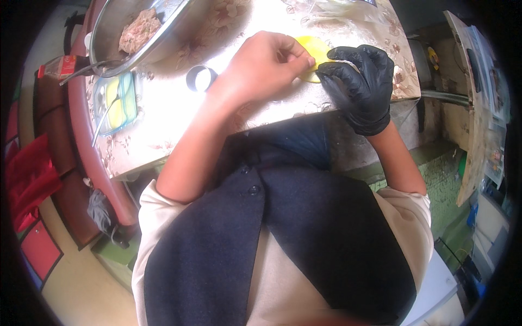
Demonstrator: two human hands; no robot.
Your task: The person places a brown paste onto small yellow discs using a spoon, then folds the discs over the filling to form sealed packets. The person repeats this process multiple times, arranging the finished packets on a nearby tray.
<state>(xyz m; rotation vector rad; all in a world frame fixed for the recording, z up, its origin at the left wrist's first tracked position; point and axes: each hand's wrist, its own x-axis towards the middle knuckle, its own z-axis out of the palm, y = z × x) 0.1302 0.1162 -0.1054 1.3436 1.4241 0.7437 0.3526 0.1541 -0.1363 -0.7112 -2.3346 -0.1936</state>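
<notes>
Glare washes out a lot of the worktop, so the flowery cover is hard to make out in the middle, and the steel bowl with the raw minced meat is cut off by the top edge. The clear plastic stuff up top is cropped as well, too blurry to say what it is. Left forearm comes up at a slant, and the bare left hand is bent over to the right with its fingers curled and the thumb in against them. The right hand, in a black glove, is raised opposite with thumb and forefinger curved toward each other. The yellow disc sits right between the two, over the worktop near the front edge, partly covered by fingers. Left grip is pinched on its near left side; the right fingertips are at its right edge next to a pale sliver, but I honestly can't tell whether that grip is closed on anything. A short round ring stands just beside the left forearm.
</notes>
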